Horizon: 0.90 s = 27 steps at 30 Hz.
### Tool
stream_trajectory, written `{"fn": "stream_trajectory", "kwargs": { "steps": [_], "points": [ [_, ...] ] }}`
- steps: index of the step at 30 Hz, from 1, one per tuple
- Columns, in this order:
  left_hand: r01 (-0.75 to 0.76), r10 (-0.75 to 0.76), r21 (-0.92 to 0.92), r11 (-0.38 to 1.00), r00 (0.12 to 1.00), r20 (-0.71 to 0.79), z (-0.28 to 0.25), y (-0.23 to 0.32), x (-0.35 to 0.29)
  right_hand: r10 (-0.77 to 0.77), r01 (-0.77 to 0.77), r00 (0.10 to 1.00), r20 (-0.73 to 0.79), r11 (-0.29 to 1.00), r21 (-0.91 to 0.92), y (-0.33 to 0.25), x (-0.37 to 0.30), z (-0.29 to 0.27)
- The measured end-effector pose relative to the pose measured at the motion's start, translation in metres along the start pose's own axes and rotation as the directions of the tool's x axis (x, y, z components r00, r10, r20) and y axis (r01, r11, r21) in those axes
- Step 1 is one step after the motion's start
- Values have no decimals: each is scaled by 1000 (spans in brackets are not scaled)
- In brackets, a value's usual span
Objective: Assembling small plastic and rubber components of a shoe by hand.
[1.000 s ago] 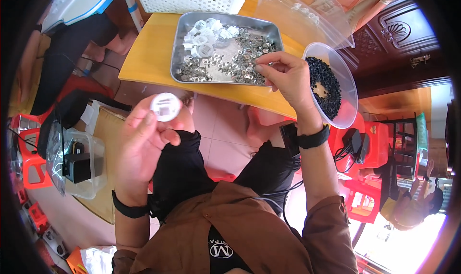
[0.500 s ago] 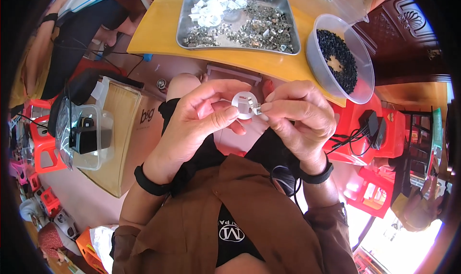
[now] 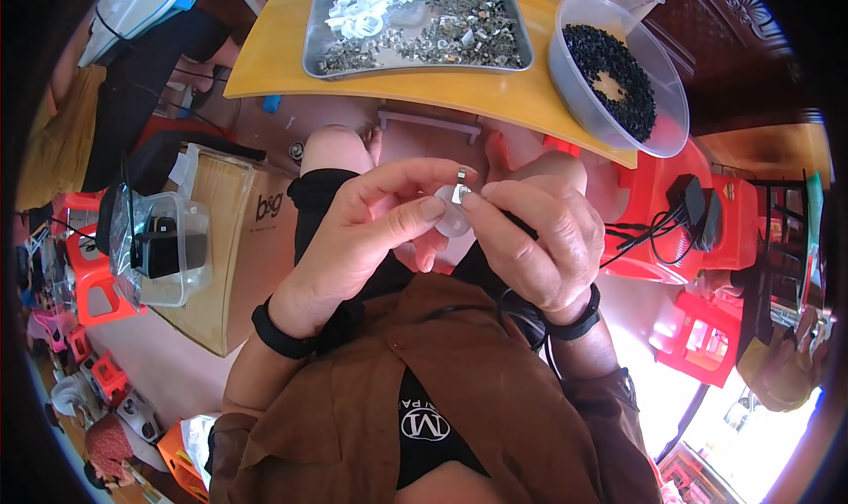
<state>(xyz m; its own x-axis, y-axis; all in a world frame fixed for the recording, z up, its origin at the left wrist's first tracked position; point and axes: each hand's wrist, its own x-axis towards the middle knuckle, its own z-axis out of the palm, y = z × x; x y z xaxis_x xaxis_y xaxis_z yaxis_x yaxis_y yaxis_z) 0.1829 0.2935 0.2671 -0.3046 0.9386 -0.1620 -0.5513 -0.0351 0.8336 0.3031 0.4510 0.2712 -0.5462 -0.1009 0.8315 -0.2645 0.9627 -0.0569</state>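
My left hand (image 3: 367,221) pinches a small round piece of translucent white plastic (image 3: 454,222) between thumb and fingers, above my lap. My right hand (image 3: 549,230) meets it from the right, with thumb and forefinger closed on a small shiny metal piece (image 3: 460,192) at the upper edge of the plastic. Whether the metal sits in the plastic or only touches it, I cannot tell. Ahead on the table stands a metal tray (image 3: 424,72), with white plastic rings (image 3: 367,7) heaped at its left and many small metal pieces (image 3: 473,34) spread around them.
The yellow table (image 3: 265,60) has its edge just beyond my knees. On its right corner rests a clear plastic bowl (image 3: 678,120) of small black pieces (image 3: 611,87). A cardboard box (image 3: 216,265) carrying a plastic tub stands at left; red stools (image 3: 698,336) are at right.
The round plastic piece has turned in my fingers, and the metal piece now shows at its upper edge instead of its right side. The tray and bowl sit slightly higher in view.
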Motion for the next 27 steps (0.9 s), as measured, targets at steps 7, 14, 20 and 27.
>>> {"fn": "stream_trajectory", "kwargs": {
  "steps": [7,14,20,27],
  "points": [
    [-105,105,55,993,994,4,5,-9,2,19,-19,1000,-9,999,28,-6,-4,2],
    [-100,124,202,974,986,-110,5,-9,-1,323,-345,936,138,917,199,-11,6,-10],
    [-262,386,568,781,916,-108,4,-23,2,247,-277,940,234,956,102,-5,9,-11],
    [-261,394,720,643,919,-19,7,-18,3,179,-181,930,322,983,-24,-6,0,-15]
  ]
}}
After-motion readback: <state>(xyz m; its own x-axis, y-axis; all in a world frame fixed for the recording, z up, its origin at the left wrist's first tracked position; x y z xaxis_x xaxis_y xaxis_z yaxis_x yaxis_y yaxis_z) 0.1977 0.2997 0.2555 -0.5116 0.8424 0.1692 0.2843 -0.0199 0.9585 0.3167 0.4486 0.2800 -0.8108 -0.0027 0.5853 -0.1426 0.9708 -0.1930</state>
